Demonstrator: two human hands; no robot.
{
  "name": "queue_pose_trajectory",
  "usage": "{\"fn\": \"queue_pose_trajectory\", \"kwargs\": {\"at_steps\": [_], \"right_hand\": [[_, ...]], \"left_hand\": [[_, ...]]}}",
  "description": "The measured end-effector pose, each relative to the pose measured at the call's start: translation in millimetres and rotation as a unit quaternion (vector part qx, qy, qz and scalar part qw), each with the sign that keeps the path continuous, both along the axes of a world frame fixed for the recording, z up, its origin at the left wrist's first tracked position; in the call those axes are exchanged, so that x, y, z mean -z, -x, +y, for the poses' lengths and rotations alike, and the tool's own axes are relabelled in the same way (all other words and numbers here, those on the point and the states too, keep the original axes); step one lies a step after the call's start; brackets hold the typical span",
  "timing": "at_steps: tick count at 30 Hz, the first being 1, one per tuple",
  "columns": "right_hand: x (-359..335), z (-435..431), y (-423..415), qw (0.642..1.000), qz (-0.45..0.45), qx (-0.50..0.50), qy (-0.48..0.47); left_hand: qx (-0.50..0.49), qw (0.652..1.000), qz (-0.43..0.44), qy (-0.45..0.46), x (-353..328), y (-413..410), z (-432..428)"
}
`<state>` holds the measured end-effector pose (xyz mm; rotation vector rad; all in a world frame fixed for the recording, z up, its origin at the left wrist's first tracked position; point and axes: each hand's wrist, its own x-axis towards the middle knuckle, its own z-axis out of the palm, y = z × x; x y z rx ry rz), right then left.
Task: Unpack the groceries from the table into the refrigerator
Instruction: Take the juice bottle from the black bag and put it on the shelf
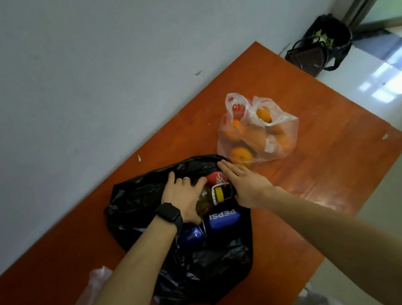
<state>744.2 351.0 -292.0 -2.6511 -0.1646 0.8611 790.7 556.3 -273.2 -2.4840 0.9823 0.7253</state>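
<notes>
We are parting the crumpled black plastic bag (200, 267), open left hand (182, 198) resting on the yellow-capped amber bottle (206, 199), flat right hand (248, 185) pressing the rim; best widening it before lifting.

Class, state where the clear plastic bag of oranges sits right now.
In the head view, the clear plastic bag of oranges lies on the reddish-brown table, right of centre, just beyond the right hand and beside the open black plastic bag.
</notes>
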Motion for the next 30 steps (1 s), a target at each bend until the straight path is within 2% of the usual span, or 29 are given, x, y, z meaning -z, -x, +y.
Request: {"fn": "queue_pose_trajectory", "kwargs": {"at_steps": [6,13,17,20,23,26,28,30], "right_hand": [[-4.5,-6.9,-5.7,0.998,0.017,-0.054,0.035],[-10.5,-1.9,-6.3,0.989,0.009,-0.101,0.112],[-21.4,6.6,-5.9,0.989,0.018,-0.091,0.117],[-37.7,8.6,-9.9,0.988,0.009,-0.092,0.122],[-63.3,9.2,-11.5,0.994,-0.039,-0.063,0.085],[-84.5,8.0,-5.1,0.993,-0.114,-0.008,0.018],[-95.7,5.2,8.0,0.983,-0.153,0.054,-0.084],[-111.5,3.4,26.9,0.956,-0.156,0.132,-0.209]], "left_hand": [[0.023,0.998,-0.048,0.044,-24.3,-0.7,16.0],[-0.090,0.977,-0.100,0.162,-77.7,-3.0,48.3],[-0.230,0.931,-0.080,0.271,-108.9,-1.7,64.6],[-0.292,0.893,-0.088,0.331,-119.4,0.2,64.4],[-0.312,0.867,-0.101,0.375,-132.3,3.9,56.8],[-0.339,0.836,-0.074,0.425,-148.0,3.4,46.6],[-0.359,0.805,-0.055,0.469,-157.7,1.9,40.1],[-0.377,0.764,-0.041,0.522,-169.8,-0.2,33.4]]}}
